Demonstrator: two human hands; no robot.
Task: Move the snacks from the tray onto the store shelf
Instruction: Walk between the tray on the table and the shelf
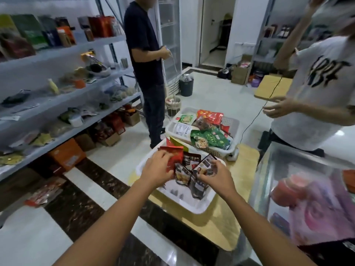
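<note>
Hands meet over the near white tray [199,205], both arms stretched out from the wearer. Left hand [158,169] is clamped on a red snack packet [173,157], fingers wrapped over its front, the packet standing upright just above the tray's far edge. Right hand [215,174] has its fingers curled around the top of a dark snack pouch [206,164]; the grip looks closed, though blur there makes it hard to be sure. Between the two hands stand more dark pouches [184,174], leaning against each other inside the tray. Beyond the hands sits a second white basket [233,123] (piled with green and red bags). Off to the left of the left hand runs the store shelf [80,104], already loaded with goods. Two other people stand past the hands, one by the shelf, one on the right.
</note>
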